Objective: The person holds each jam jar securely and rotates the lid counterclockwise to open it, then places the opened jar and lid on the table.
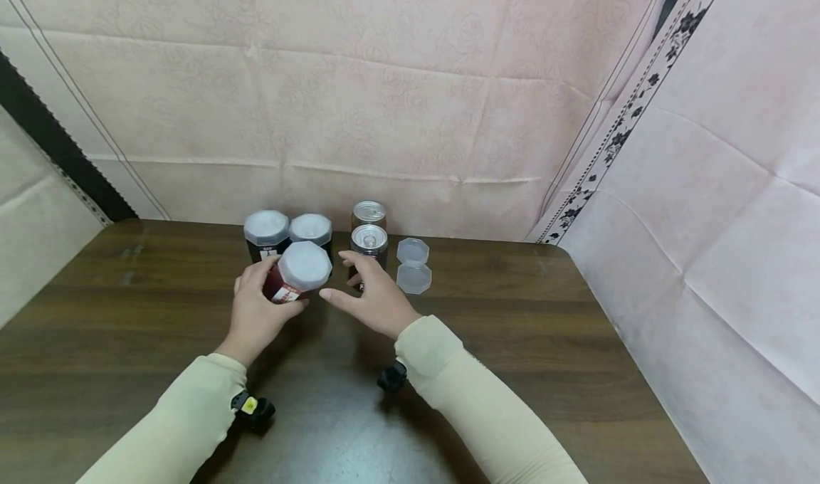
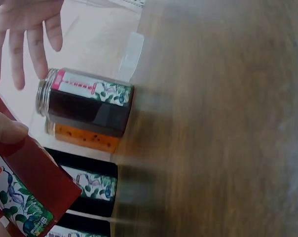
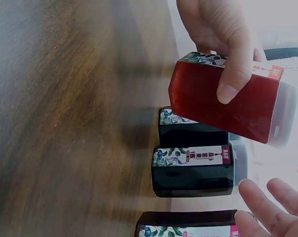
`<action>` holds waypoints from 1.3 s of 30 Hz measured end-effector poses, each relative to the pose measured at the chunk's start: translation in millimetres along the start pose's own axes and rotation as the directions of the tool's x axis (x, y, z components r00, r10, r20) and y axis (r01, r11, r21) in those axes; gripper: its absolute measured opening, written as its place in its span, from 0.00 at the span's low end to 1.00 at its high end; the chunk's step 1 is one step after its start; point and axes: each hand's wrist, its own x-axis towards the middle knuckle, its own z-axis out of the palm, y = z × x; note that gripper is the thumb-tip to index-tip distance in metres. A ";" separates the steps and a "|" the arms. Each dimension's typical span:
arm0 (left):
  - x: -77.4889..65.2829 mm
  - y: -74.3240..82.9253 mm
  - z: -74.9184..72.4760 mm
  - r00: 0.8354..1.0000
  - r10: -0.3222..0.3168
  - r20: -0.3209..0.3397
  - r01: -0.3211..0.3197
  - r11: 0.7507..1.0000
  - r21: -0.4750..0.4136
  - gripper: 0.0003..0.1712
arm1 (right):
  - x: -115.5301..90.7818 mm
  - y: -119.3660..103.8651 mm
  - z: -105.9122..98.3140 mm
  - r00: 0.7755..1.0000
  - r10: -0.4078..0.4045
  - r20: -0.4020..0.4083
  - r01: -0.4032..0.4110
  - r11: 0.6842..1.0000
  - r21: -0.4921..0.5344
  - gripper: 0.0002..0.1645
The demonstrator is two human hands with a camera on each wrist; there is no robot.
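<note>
My left hand grips a jar of red contents, thumb on one side and fingers round the other. A frosted octagonal lid caps it, and a leafy printed label runs along one face. In the right wrist view the red jar is tilted and held above the table. Just to its right, my right hand is spread and holds nothing; its fingers overlap an uncapped dark jar in the head view. Behind the red jar stand two dark jars with frosted lids.
An amber jar stands behind the uncapped dark one, its silvery top showing. Two translucent octagonal lids lie to the right on the brown wooden table. Pale cloth hangs along the table's back edge and right side.
</note>
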 end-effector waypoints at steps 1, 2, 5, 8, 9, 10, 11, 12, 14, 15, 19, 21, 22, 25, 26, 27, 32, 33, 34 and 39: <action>-0.4 0.9 1.2 1.000 0.004 -0.001 -0.004 1.000 0.004 0.44 | 0.0 0.2 -0.6 1.000 -0.003 -0.002 0.003 1.000 0.000 0.45; -0.6 1.7 2.5 1.000 0.012 -0.004 -0.012 1.000 0.007 0.44 | 0.0 0.2 -1.4 1.000 -0.010 -0.005 0.010 1.000 0.002 0.45; -1.0 3.6 6.9 0.999 0.046 -0.020 -0.045 0.999 0.020 0.43 | -0.7 -1.4 -4.0 1.000 -0.020 -0.020 0.020 1.000 0.009 0.45; -0.9 5.8 11.1 0.997 0.072 -0.034 -0.071 0.997 0.031 0.42 | -1.0 -2.6 -6.9 0.999 -0.025 -0.028 0.025 1.000 0.016 0.45; -0.8 6.4 12.5 0.996 0.077 -0.036 -0.075 0.997 0.034 0.42 | -1.2 -3.0 -7.7 0.999 -0.025 -0.029 0.025 1.000 0.015 0.46; -0.4 7.2 13.8 0.996 0.081 -0.039 -0.080 0.996 0.037 0.42 | -1.1 -3.3 -8.4 0.999 -0.024 -0.028 0.025 1.000 0.014 0.46; 0.0 8.2 15.1 0.996 0.085 -0.041 -0.083 0.996 0.040 0.43 | -1.0 -3.6 -9.1 0.999 -0.023 -0.026 0.024 1.000 0.011 0.46; 0.4 9.4 16.2 0.995 0.088 -0.040 -0.086 0.995 0.042 0.43 | -0.9 -3.8 -9.7 0.999 -0.021 -0.025 0.021 1.000 0.009 0.46; 1.1 12.1 18.4 0.995 0.092 -0.039 -0.090 0.995 0.046 0.43 | -1.0 -4.9 -10.6 1.000 -0.015 -0.024 0.015 1.000 0.001 0.47; 1.4 13.9 19.5 0.995 0.091 -0.038 -0.090 0.995 0.045 0.43 | -1.1 -5.2 -11.0 1.000 -0.012 -0.025 0.012 1.000 -0.004 0.47; 2.0 20.8 23.5 0.995 0.098 -0.033 -0.096 0.994 0.055 0.43 | -1.2 -6.1 -11.9 0.999 -0.005 -0.038 0.004 1.000 -0.014 0.47; 1.5 23.5 25.1 0.993 0.109 -0.035 -0.106 0.992 0.062 0.43 | -1.5 -6.2 -11.9 0.999 0.001 -0.044 -0.002 1.000 -0.015 0.47; 1.3 24.4 26.0 0.992 0.118 -0.037 -0.115 0.991 0.067 0.43 | -1.7 -6.3 -11.8 0.999 0.006 -0.047 -0.006 1.000 -0.017 0.47; 0.3 27.2 28.0 0.988 0.147 -0.043 -0.144 0.987 0.078 0.42 | -2.2 -6.6 -11.7 0.998 0.021 -0.057 -0.023 0.999 -0.033 0.48; 0.0 28.1 28.7 0.987 0.156 -0.042 -0.153 0.985 0.081 0.42 | -2.3 -6.7 -11.9 0.998 0.025 -0.062 -0.027 0.999 -0.036 0.48; -0.3 28.8 29.5 0.986 0.164 -0.039 -0.160 0.984 0.084 0.42 | -2.5 -6.9 -12.3 0.997 0.029 -0.067 -0.032 0.999 -0.042 0.49; -2.0 32.7 32.1 0.982 0.189 -0.020 -0.186 0.977 0.102 0.41 | -3.1 -7.6 -13.5 0.995 0.034 -0.091 -0.040 0.997 -0.068 0.49; -2.3 33.2 32.5 0.981 0.191 -0.017 -0.188 0.976 0.106 0.41 | -3.3 -7.6 -13.8 0.995 0.036 -0.094 -0.043 0.996 -0.074 0.49; -2.7 34.0 32.7 0.981 0.192 -0.014 -0.190 0.976 0.110 0.41 | -3.4 -7.4 -13.9 0.995 0.037 -0.095 -0.045 0.996 -0.081 0.49; -4.0 35.1 35.2 0.981 0.194 -0.014 -0.191 0.973 0.127 0.42 | -3.8 -6.7 -15.0 0.995 0.047 -0.093 -0.055 0.994 -0.091 0.47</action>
